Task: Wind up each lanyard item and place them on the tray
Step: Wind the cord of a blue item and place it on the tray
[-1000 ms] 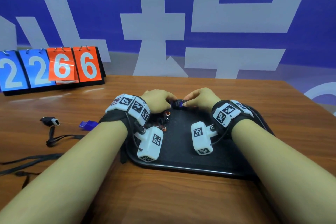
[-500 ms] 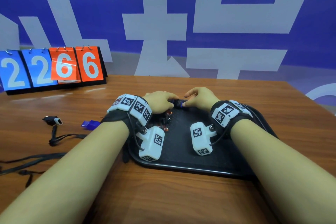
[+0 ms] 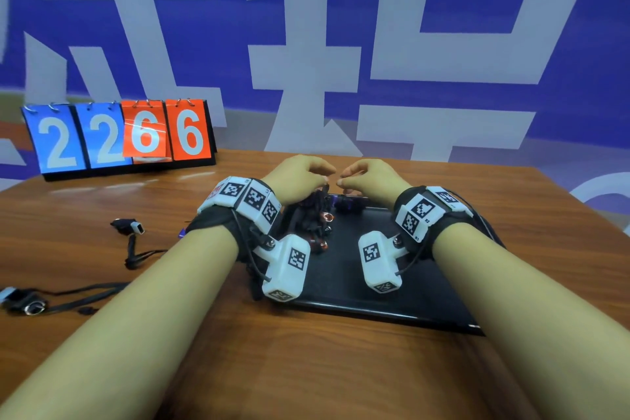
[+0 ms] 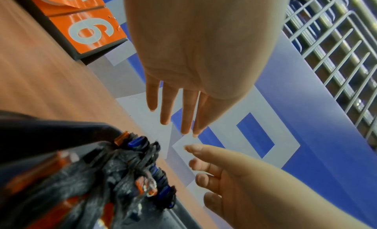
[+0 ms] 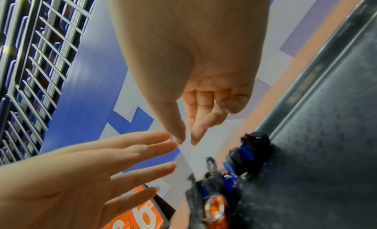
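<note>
Your left hand (image 3: 300, 177) and right hand (image 3: 370, 179) hover side by side above the far edge of the black tray (image 3: 402, 297), fingertips close together but apart. In the wrist views both grips are released: the left hand's fingers (image 4: 169, 106) are straight and hold nothing, and the right hand's fingers (image 5: 195, 119) hang loosely bent with the thumb near the forefinger, nothing between them. Below your hands, a heap of wound lanyards (image 3: 312, 218) lies on the tray's far left part, black cord bundled around orange and blue plastic pieces with small metal rings showing; one bundle with blue pieces (image 5: 247, 153) sits right against the tray's far rim. The tray itself rests on the wooden surface (image 3: 306, 368) toward its right side, between your forearms. Out on the surface's left side, well apart from the tray, two lanyards are unwound: one with a black and white end piece (image 3: 131, 227) and a loose black cord trailing toward you, and another near the left edge (image 3: 24, 300) with a metal ring and a long strap stretched toward your left forearm. A small blue piece (image 3: 182, 232) peeks out just beside your left wrist band. A flip scoreboard (image 3: 119, 136) reading 2266 stands at the surface's far left corner.
</note>
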Demonstrator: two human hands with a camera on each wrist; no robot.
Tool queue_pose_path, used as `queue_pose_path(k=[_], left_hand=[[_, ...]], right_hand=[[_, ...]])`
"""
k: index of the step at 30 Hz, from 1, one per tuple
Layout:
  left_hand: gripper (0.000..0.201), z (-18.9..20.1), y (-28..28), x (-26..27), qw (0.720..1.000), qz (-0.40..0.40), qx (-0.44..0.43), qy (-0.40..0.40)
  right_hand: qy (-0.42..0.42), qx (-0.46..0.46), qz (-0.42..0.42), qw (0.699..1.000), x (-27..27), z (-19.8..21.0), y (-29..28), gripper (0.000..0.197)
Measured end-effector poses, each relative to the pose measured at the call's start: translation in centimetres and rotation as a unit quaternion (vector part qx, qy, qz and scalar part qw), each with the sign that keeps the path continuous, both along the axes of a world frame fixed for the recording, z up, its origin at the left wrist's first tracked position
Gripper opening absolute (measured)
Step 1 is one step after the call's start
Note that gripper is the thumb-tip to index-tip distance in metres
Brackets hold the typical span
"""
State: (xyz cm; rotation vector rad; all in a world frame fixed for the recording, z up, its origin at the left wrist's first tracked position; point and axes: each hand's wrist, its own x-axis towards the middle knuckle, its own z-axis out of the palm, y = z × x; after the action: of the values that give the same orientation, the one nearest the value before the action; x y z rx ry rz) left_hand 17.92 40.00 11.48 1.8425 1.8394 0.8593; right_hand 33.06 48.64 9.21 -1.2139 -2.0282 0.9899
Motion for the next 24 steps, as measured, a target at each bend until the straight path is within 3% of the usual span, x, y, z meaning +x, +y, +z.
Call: queue_pose_path(k=[6, 13, 20, 24], left_hand=[[0.024, 1.8, -3.8, -1.6, 0.988, 0.093, 0.077, -0.092], [0.026, 2.4, -9.1, -5.4, 0.955, 0.173, 0.107, -0.214], [0.028, 1.1, -13.4, -10.2, 0.952, 0.208, 0.116, -0.192], [0.026, 0.1, -14.9, -12.8, 0.946, 0.223, 0.1, -0.214]], right_hand=[[0.008, 0.004, 0.03, 1.0, -1.5, 3.5, -4.7, 0.017], [0.007, 0.002, 0.097, 0.995, -5.8, 4.6, -9.4, 0.007], [-0.026, 0.01, 0.13, 0.991, -11.1, 2.9, -12.2, 0.011], [-0.121, 0.047, 0.143, 0.981, -14.3, 1.4, -13.0, 0.016]])
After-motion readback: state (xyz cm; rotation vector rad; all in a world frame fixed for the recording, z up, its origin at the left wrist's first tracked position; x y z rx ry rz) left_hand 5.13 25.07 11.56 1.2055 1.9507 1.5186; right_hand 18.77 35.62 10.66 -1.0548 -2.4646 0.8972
